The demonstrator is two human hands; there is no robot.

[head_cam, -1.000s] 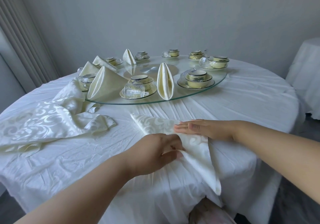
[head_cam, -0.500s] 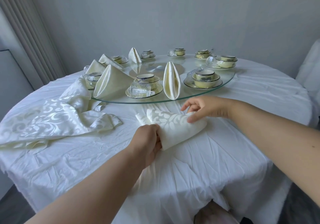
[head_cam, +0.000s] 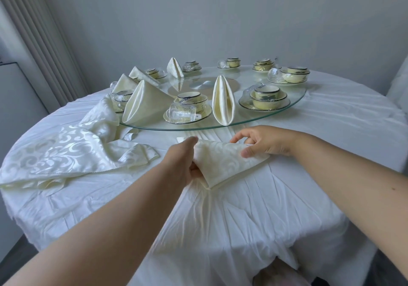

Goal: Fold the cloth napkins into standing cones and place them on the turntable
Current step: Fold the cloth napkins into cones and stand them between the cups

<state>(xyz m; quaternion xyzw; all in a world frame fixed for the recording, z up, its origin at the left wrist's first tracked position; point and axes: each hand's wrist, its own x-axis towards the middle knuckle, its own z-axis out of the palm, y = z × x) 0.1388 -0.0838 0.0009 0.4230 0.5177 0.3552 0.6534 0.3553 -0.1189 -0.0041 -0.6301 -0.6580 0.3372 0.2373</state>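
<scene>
— So where does the napkin [head_cam: 227, 164] lie from the turntable [head_cam: 293, 106]?
— On the table [head_cam: 331, 131], just short of the turntable's near rim, its long axis slanting from the near-left tip up toward the far right.
— And the hands?
— The left hand [head_cam: 185, 162] grips the napkin's left edge, fingers curled under the cloth. The right hand [head_cam: 262, 141] pinches the far-right end, thumb on top.
— Which is nearer the turntable?
— The right, I'd judge; the open spot beside the standing cone [head_cam: 223, 102] is straight ahead of it.
</scene>
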